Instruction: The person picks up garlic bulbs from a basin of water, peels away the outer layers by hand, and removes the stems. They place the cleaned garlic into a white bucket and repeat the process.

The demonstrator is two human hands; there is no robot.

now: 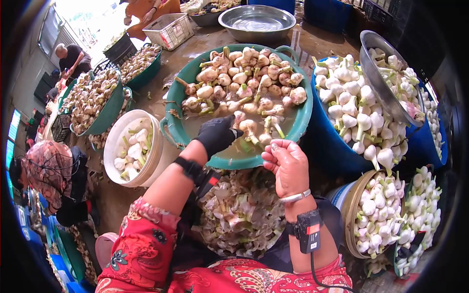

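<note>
My left hand (pixel 215 136), in a black glove, reaches over the near rim of a green tub (pixel 308 110). Its fingers are curled at a garlic bulb (pixel 248 128) with a stub of green stem; part of the grip is hidden. Bare and closed, my right hand (pixel 288 161) hovers at the tub's near right edge. Thumb and forefinger are pinched together, and what is between them, if anything, cannot be made out. Murky water fills the near part of the tub, and unpeeled garlic bulbs (pixel 234 78) are heaped at its far side.
Garlic skins (pixel 242 210) are piled below my hands. A white bucket (pixel 110 163) of peeled garlic stands left. Right are a blue barrel (pixel 327 151) and a cream-rimmed bucket (pixel 349 219), both full of white bulbs. A metal basin (pixel 256 36) stands behind; other people work at left.
</note>
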